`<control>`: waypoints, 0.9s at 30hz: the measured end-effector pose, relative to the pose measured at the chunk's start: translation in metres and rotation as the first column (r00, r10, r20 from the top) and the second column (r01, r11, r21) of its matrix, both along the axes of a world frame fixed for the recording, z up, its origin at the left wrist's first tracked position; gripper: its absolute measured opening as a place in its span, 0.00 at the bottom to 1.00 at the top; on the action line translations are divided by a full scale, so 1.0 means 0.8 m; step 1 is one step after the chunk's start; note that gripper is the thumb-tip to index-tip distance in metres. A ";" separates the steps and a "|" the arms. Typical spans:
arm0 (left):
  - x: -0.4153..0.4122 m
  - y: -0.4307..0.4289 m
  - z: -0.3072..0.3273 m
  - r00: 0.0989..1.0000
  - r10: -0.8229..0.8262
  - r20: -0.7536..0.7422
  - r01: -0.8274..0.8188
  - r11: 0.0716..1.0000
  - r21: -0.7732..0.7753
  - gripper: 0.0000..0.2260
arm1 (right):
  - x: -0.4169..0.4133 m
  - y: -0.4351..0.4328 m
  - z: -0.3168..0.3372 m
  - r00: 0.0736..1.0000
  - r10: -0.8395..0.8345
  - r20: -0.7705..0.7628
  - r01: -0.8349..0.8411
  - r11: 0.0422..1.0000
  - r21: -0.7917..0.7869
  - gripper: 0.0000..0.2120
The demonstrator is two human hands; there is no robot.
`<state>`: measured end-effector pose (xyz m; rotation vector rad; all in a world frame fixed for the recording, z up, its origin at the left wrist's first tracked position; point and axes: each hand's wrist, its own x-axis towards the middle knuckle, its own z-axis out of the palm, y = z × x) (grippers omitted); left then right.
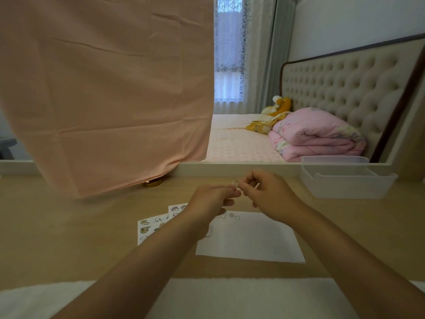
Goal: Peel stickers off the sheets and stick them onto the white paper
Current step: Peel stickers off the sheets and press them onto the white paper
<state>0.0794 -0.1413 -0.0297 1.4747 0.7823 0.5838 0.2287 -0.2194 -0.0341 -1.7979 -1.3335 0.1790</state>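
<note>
Small white sticker (236, 183) is up in the air above the far edge of the white paper (250, 240), pinched at the fingertips of the right hand (266, 192). The left hand (211, 199) meets it fingertip to fingertip, but I cannot tell whether it grips. Paper lies flat on the wooden table (69, 226) with placed stickers (227, 215) at its far-left corner; sticker sheets (149, 226) lie just left of it.
</note>
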 end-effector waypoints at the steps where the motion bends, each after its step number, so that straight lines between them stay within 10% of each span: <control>1: 0.009 0.002 -0.002 1.000 0.000 -0.003 -0.001 1.000 -0.024 0.07 | 0.008 -0.002 -0.002 1.000 -0.005 -0.003 0.005 1.000 0.009 0.07; 5: 0.029 0.018 -0.023 0.991 0.041 -0.127 -0.016 0.981 0.191 0.11 | 0.033 -0.005 -0.008 0.994 0.015 -0.111 -0.018 1.000 -0.026 0.07; 9: 0.019 0.042 -0.054 0.889 0.075 -0.452 0.322 0.599 0.733 0.13 | 0.049 -0.001 -0.025 0.977 0.069 -0.201 -0.124 0.953 -0.278 0.08; 15: 0.012 0.053 -0.083 0.893 0.019 -0.449 0.396 0.441 0.806 0.14 | 0.058 0.017 -0.039 0.992 0.096 -0.087 -0.125 0.875 -0.468 0.08; 27: 0.012 0.057 -0.094 0.907 0.020 -0.421 0.372 0.432 0.822 0.16 | 0.051 0.029 -0.036 0.989 0.134 0.055 -0.077 0.808 -0.584 0.07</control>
